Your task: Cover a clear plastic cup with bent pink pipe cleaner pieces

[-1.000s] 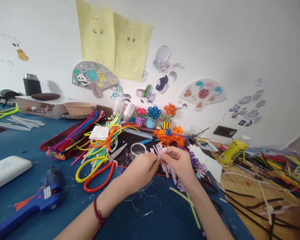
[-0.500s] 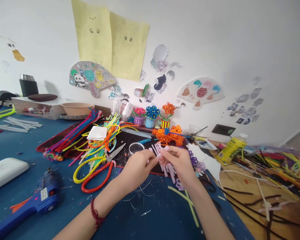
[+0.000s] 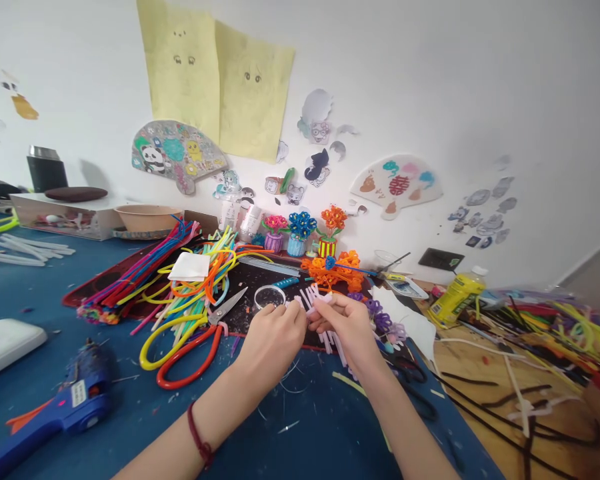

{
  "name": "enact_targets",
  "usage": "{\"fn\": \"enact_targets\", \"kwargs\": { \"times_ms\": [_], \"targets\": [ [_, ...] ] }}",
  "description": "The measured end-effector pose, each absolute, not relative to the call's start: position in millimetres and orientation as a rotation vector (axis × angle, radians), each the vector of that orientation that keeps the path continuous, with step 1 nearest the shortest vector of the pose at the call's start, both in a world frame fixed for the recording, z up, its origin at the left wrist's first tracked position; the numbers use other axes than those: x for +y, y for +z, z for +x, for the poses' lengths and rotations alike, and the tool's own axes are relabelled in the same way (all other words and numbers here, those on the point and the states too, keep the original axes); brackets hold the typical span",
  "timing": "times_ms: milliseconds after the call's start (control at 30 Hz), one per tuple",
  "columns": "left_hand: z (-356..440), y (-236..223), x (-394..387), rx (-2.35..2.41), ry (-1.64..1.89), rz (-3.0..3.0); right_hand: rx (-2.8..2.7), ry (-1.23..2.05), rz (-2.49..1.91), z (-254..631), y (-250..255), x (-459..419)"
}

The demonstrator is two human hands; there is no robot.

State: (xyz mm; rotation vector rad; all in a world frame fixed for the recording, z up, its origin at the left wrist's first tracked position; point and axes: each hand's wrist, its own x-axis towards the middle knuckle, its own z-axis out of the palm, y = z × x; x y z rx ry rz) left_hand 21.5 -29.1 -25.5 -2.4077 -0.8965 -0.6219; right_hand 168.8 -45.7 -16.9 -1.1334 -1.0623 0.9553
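While a blue hot-glue gun [image 3: 65, 407] lies at the left of the blue surface [image 3: 130, 433], red-handled steel scissors [image 3: 195, 347] rest beside a heap of yellow and orange pipe cleaners [image 3: 200, 267]. The left hand [image 3: 273, 347] and right hand [image 3: 347, 330] both pinch a bundle of pale pink pipe-cleaner strips [image 3: 313, 298] above a black mat [image 3: 245, 293], just right of a clear round container [image 3: 269, 297]. Purple pipe-cleaner flowers [image 3: 383, 322] lie just beyond the right hand.
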Motion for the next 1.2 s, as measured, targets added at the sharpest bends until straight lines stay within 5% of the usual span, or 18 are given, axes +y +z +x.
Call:
{"fn": "enact_targets", "kwargs": {
  "times_ms": [667, 1000, 1200],
  "targets": [
    [32, -25, -34, -1.059, -0.47, -2.586, -1.105, 1.053, -1.131, 174, -22, -44],
    [24, -7, -27, -1.167, -1.309, -3.58, -1.262, 1.114, -1.018, 189, -14, -45],
    [24, -11, -28, -1.294, -1.321, -3.12, -1.096, 0.964, -1.065, 187, -14, -44]
  ]
}}
